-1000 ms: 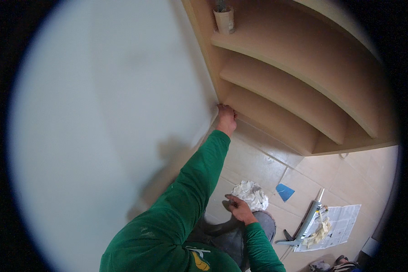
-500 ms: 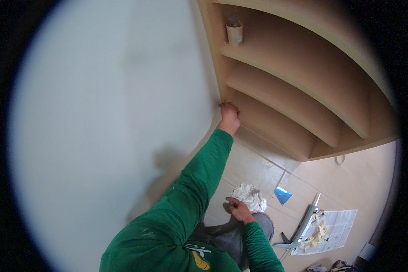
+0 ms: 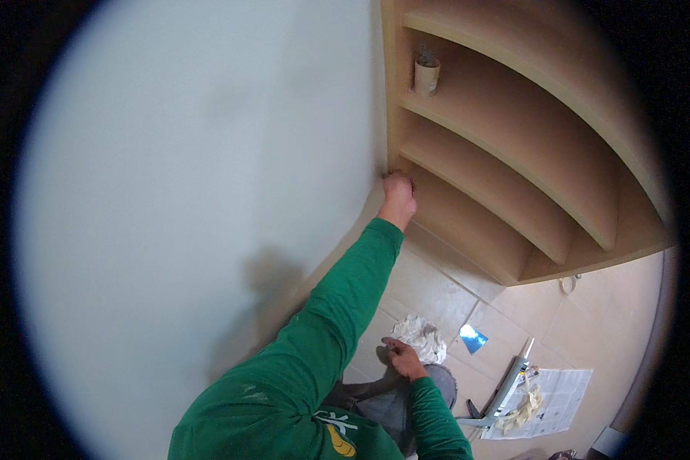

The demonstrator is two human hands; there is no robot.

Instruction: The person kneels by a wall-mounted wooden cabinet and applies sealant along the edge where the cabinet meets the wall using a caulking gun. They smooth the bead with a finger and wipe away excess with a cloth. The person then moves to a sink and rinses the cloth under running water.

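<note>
My left hand (image 3: 399, 196) reaches out to the foot of the wooden shelf unit (image 3: 395, 84), where its side panel meets the pale wall (image 3: 169, 192). Its fingers are curled closed against that corner; whatever they may hold is hidden. Lower down, my right hand (image 3: 406, 359) is close to my bent knee, beside a crumpled white cloth or paper (image 3: 422, 337) on the floor. One finger of it stretches out toward the left with the thumb apart, and no object shows clearly in it.
A caulking gun (image 3: 506, 389) lies partly on a printed sheet (image 3: 571, 399) with a crumpled cream rag (image 3: 523, 412). Nearby are a shiny blue piece (image 3: 473, 339) and a tape ring (image 3: 567, 286). A cup (image 3: 427, 77) stands on a shelf.
My view has shifted, so the shelf unit sits further right and slightly lower. My left hand has moved a little lower along the panel's edge; my right hand stays by the knee.
</note>
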